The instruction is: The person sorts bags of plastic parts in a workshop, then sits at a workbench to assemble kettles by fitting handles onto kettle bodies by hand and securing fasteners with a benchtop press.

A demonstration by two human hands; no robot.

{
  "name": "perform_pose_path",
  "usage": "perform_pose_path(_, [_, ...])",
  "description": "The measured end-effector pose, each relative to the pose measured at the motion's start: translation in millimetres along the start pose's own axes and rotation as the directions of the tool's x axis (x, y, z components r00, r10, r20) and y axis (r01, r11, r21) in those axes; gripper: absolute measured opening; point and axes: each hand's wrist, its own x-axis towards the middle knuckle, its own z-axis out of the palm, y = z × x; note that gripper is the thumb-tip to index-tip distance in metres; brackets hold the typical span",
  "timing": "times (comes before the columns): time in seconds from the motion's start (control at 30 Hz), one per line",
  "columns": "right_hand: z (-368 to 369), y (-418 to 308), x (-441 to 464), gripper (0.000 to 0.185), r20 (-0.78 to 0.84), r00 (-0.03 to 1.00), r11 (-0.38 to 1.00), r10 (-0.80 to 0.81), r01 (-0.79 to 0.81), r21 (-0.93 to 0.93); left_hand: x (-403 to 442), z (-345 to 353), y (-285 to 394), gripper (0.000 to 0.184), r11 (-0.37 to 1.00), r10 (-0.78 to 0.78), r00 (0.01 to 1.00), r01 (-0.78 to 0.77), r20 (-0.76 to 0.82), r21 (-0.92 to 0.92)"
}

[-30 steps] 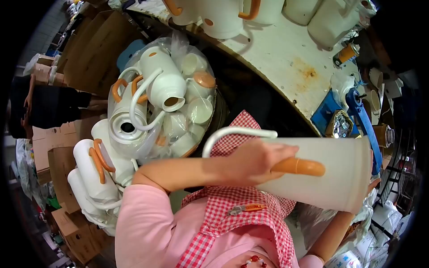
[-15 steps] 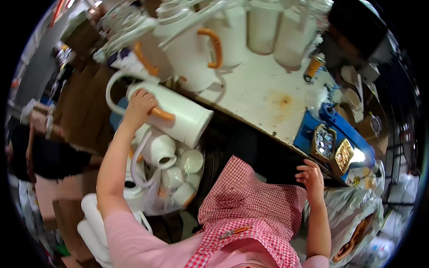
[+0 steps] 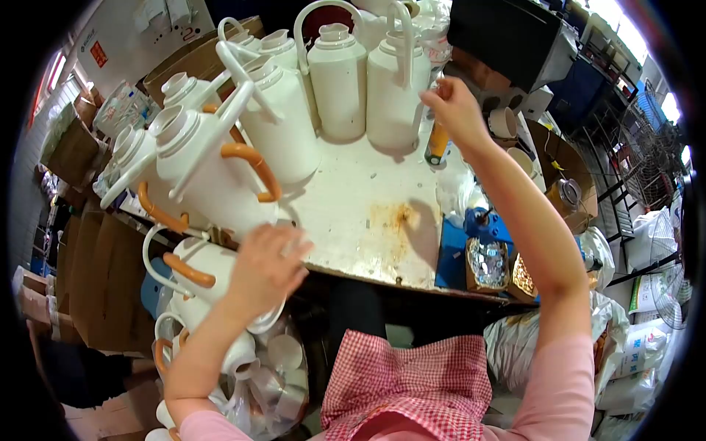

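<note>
My left hand (image 3: 268, 268) hovers over the pile at the table's left front edge, its fingers spread and nothing in them. Partly hidden beneath it lies a white jug (image 3: 209, 259) with an orange handle (image 3: 188, 270), tipped on its side. My right hand (image 3: 457, 110) is stretched across the table beside an upright white jug (image 3: 393, 95). Its bent fingers look apart and hold nothing visible; whether they touch the jug is unclear. Below that hand stands a yellow-orange spray can (image 3: 437, 143). Another orange-handled white jug (image 3: 209, 165) stands near my left hand.
Several more white jugs (image 3: 337, 84) line the back and left of the table (image 3: 338, 220). At its right front are a blue tool (image 3: 485, 224) and a small box of shiny metal parts (image 3: 487, 264). White parts (image 3: 284, 353) fill a bag at lower left.
My left hand has let go of the lying jug, which now rests lower on the pile. My right hand has risen from beside my lap to the far jugs. The view has tilted up.
</note>
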Motion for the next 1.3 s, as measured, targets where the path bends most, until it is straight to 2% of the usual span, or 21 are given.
perform_pose_path(0.07, [38, 29, 75, 0.066, -0.260, 0.961, 0.962, -0.099, 0.025, -0.273, 9, 9, 22, 0.045, 0.998, 0.032, 0.998, -0.028, 0.049, -0.063])
perform_pose_path(0.13, [64, 46, 122, 0.061, -0.304, 0.952, 0.963, -0.039, -0.045, -0.265, 16, 8, 38, 0.040, 0.984, 0.089, 0.994, -0.077, 0.069, -0.159])
perform_pose_path(0.23, [75, 66, 144, 0.052, -0.072, 0.994, 0.978, 0.088, -0.100, -0.183, 10, 2, 46, 0.040, 0.972, 0.106, 0.993, -0.093, 0.050, -0.217])
perform_pose_path(0.27, [75, 57, 133, 0.052, -0.072, 0.993, 0.978, 0.089, -0.100, -0.183, 8, -1, 48, 0.040, 0.966, 0.097, 0.995, -0.086, 0.033, -0.245])
perform_pose_path(0.33, [65, 13, 80, 0.052, -0.355, 0.920, 0.975, -0.163, 0.097, -0.198, 4, -13, 50, 0.038, 0.968, 0.070, 0.997, -0.075, -0.033, -0.241])
perform_pose_path(0.4, [37, -27, 27, 0.053, -0.356, 0.918, 0.984, -0.177, 0.154, -0.092, 6, -31, 58, 0.039, 0.976, 0.036, 0.986, -0.070, -0.161, -0.208])
perform_pose_path(0.5, [-2, -62, -52, 0.051, -0.153, 0.921, 0.934, -0.357, 0.346, -0.092, 11, -63, 87, 0.033, 0.978, 0.048, 0.927, -0.119, -0.371, -0.172])
perform_pose_path(0.57, [-22, -95, -116, 0.054, 0.234, 0.972, 0.974, -0.032, -0.022, 0.226, 3, -82, 113, 0.031, 0.975, 0.143, 0.887, -0.203, -0.438, -0.092])
perform_pose_path(0.6, [-26, -85, -141, 0.058, 0.400, 0.915, 0.957, -0.044, -0.076, 0.280, -2, -85, 125, 0.032, 0.957, 0.212, 0.889, -0.273, -0.406, -0.100])
perform_pose_path(0.63, [-34, -81, -165, 0.059, 0.609, 0.777, 0.926, 0.159, -0.332, 0.181, -4, -82, 132, 0.032, 0.940, 0.238, 0.891, -0.312, -0.387, -0.141])
perform_pose_path(0.7, [-28, -21, -221, 0.060, 0.821, 0.551, 0.927, 0.147, -0.366, 0.080, -4, -59, 145, 0.035, 0.946, 0.201, 0.953, -0.249, -0.228, -0.208])
perform_pose_path(0.77, [-28, 19, -288, 0.057, 0.891, 0.450, 0.889, 0.063, -0.432, 0.155, -14, -12, 155, 0.051, 0.893, 0.040, 0.999, -0.040, -0.009, -0.448])
perform_pose_path(0.83, [-34, 10, -292, 0.054, 0.881, 0.461, 0.869, 0.108, -0.475, 0.142, -37, 18, 169, 0.060, 0.968, 0.088, 0.982, -0.046, 0.166, -0.245])
perform_pose_path(0.9, [-46, -14, -297, 0.039, 0.808, 0.576, 0.927, 0.127, -0.359, 0.110, -47, 43, 173, 0.063, 0.887, 0.001, 0.994, 0.049, 0.108, -0.459])
perform_pose_path(0.97, [-54, 15, -309, 0.042, 0.685, 0.729, 1.000, -0.006, -0.002, 0.011, -59, 60, 174, 0.061, 0.631, -0.256, 0.962, 0.239, 0.093, -0.738])
perform_pose_path(1.0, [-75, 20, -308, 0.034, 0.632, 0.772, 0.985, 0.072, -0.157, 0.078, -68, 70, 165, 0.057, 0.581, -0.334, 0.930, 0.331, 0.154, -0.743])
perform_pose_path(1.07, [-124, 47, -306, 0.024, 0.237, 0.924, 0.950, 0.301, -0.311, 0.006, -86, 73, 148, 0.048, 0.510, -0.430, 0.862, 0.478, 0.270, -0.715])
perform_pose_path(1.1, [-151, 70, -306, 0.021, -0.037, 0.926, 0.925, 0.377, -0.378, -0.029, -89, 66, 148, 0.047, 0.550, -0.425, 0.851, 0.514, 0.309, -0.658])
perform_pose_path(1.17, [-210, 112, -305, 0.018, -0.323, 0.888, 0.920, 0.327, -0.377, -0.104, -81, 41, 158, 0.046, 0.582, -0.418, 0.796, 0.605, 0.438, -0.544])
perform_pose_path(1.23, [-230, 131, -298, 0.016, -0.361, 0.875, 0.868, 0.323, -0.426, -0.257, -72, 37, 152, 0.046, 0.555, -0.410, 0.773, 0.633, 0.485, -0.540])
perform_pose_path(1.3, [-228, 142, -287, 0.017, -0.224, 0.949, 0.806, 0.223, -0.309, -0.505, -63, 43, 146, 0.047, 0.537, -0.401, 0.754, 0.653, 0.520, -0.534])
